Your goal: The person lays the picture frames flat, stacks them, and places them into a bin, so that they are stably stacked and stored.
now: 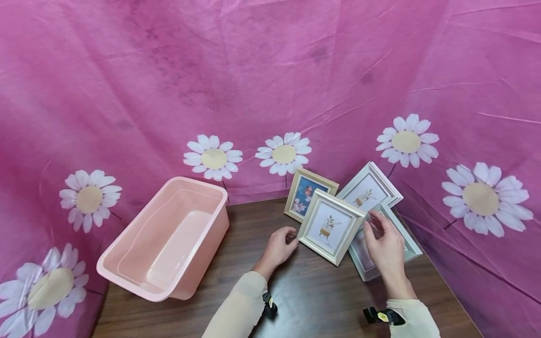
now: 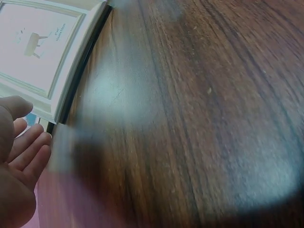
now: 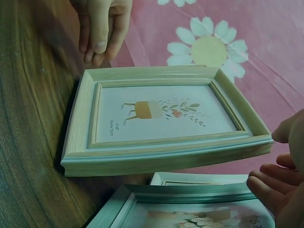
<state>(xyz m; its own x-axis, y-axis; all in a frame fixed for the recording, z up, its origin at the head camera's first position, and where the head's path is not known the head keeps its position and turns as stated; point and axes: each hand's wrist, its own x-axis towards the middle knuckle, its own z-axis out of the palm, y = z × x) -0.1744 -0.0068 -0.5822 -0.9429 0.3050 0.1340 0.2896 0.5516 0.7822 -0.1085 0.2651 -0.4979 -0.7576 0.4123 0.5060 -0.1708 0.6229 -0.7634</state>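
Observation:
A cream picture frame [image 1: 331, 226] with a plant print leans tilted between the two hands, its upper part overlapping other frames. My left hand [image 1: 279, 246] is beside its left lower corner, fingers loosely bent with nothing between them; the left wrist view shows the thumb [image 2: 18, 105] close to the frame's edge. At the opposite corner is my right hand [image 1: 385, 241], its thumb [image 3: 286, 127] right at the corner and its relaxed fingers [image 3: 270, 185] spread below. A pale green frame [image 1: 405, 234] lies under the right hand, partly hidden by it.
Behind stand a wooden frame [image 1: 293, 197] with a blue floral picture and a whitish frame [image 1: 369, 190] with a plant print. A pink plastic tub [image 1: 203, 253] occupies the left of the brown wooden table [image 1: 313, 300]. Pink daisy-print cloth [image 1: 253, 84] encloses the table.

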